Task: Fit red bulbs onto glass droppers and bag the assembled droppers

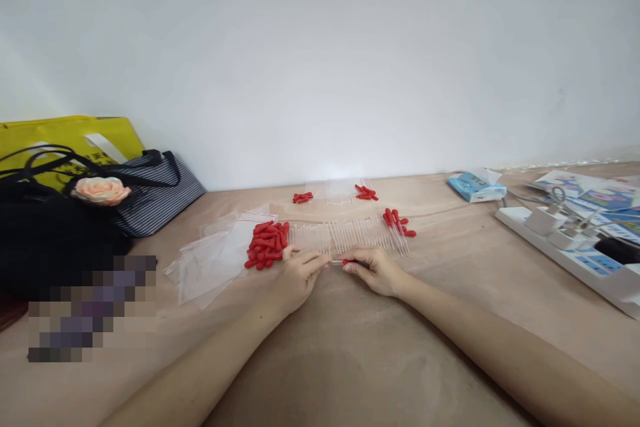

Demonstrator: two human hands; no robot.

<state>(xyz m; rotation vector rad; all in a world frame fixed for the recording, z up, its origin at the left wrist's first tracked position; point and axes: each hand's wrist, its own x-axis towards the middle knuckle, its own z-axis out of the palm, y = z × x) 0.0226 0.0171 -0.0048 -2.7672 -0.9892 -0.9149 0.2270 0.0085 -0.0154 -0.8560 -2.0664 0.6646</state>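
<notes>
Between my two hands lies a thin clear tube (337, 262), level, its left end in the fingers of my left hand (300, 275). My right hand (376, 271) pinches a small red rubber bulb (346, 262) at the tube's right end. How far the bulb sits on the tube is hidden by the fingers. A pile of red bulbs (265, 245) is just left of my left hand. Beyond my hands, clear tubes (357, 233) lie side by side in a row. Several tubes with red bulbs (397, 223) lie at the row's right end.
Clear plastic bags (210, 267) are spread at the left. Farther back are two small red bulb groups (303, 197) around more tubes. A tissue pack (474, 187) and a power strip (575, 253) lie right; a striped bag (155, 197) and yellow bag (115, 133) stand left.
</notes>
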